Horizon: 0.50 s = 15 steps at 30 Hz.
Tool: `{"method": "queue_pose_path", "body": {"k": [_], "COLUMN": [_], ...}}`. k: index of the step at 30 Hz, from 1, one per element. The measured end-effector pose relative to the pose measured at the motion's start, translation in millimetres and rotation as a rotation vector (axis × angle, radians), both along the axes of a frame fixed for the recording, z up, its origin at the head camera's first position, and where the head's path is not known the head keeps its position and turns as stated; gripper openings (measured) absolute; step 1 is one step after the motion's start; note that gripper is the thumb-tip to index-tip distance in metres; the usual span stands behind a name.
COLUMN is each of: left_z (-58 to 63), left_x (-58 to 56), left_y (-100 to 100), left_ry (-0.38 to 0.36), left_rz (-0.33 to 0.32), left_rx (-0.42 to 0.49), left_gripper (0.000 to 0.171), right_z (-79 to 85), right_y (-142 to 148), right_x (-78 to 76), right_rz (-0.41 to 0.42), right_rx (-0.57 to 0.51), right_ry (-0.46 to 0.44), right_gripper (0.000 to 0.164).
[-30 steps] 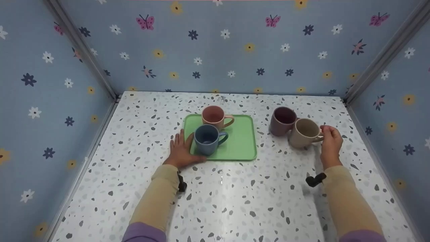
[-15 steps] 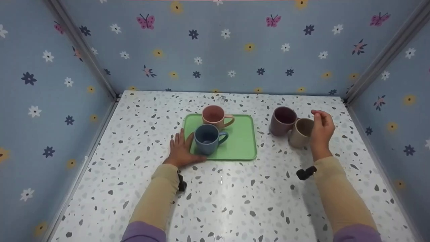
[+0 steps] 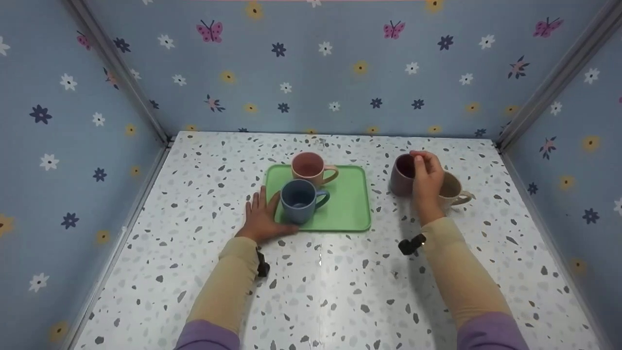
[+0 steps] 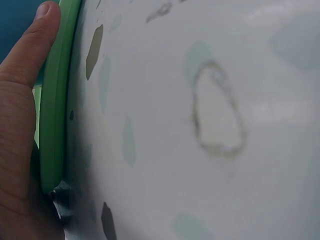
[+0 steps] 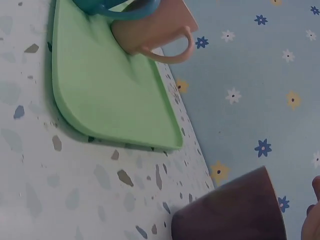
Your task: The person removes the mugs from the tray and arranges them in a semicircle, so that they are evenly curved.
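My left hand [image 3: 262,221] lies with fingers spread at the near-left corner of a green tray [image 3: 347,206]; in the left wrist view the thumb [image 4: 31,50] runs along the tray's edge. Beside it a blue mug [image 3: 300,213] stands upright on the tray, just in front of a pink mug [image 3: 305,165]. My right hand [image 3: 428,187] is over the right side of a dark mauve mug [image 3: 401,183], fingers loosely bent. In the right wrist view, its fingertips [image 5: 316,187] show beyond that mug's rim, apart from it. A beige mug [image 3: 451,188] is partly hidden behind this hand.
A white speckled tabletop [image 3: 340,287] lies under everything. Blue flower-patterned panels [image 3: 330,63] close in the back and both sides, with grey metal posts [image 3: 124,82] at the corners.
My right hand has come off the beige mug's handle and moved left, past that mug, to the dark mauve mug. My left hand, the tray and all the mugs have stayed in place.
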State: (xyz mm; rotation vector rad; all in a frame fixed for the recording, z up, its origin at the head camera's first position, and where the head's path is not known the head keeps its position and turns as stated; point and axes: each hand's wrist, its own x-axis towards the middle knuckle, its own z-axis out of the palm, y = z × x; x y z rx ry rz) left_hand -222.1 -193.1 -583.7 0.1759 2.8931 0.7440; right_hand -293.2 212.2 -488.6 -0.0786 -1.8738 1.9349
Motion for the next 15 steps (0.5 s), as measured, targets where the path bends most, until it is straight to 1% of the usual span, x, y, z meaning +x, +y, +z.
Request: {"method": "queue_pose_path", "body": {"k": [2,5,10,12,15], "left_z": [-0.4,-0.8,-2.1,-3.0,-2.6], "left_x": [0.1,0.0,-0.6,-1.0,-0.7], "left_y": [0,0,0,0,-1], "left_ry": [0.002,0.009,0.017,0.012,0.016], "left_rz": [0.0,0.0,0.0,0.003,0.0], "left_rx": [0.003,0.008,0.005,-0.006,0.0], "left_gripper": [0.129,0.128,0.128,0.129,0.129], "right_z": [-4.3,-11.5,-24.1,-28.9,-35.8], "right_y": [-9,-23,-47,-58,-72], "right_x": [0.6,1.4,2.6,4.7,9.0], "right_rz": [0.011,0.037,0.127,0.169,0.21], "right_rx": [0.014,0.024,-0.067,-0.105,-0.097], "right_ry": [-0.017,-0.005,0.063,0.06,0.023], "right_gripper": [0.019,0.019,0.021,0.022,0.023]}}
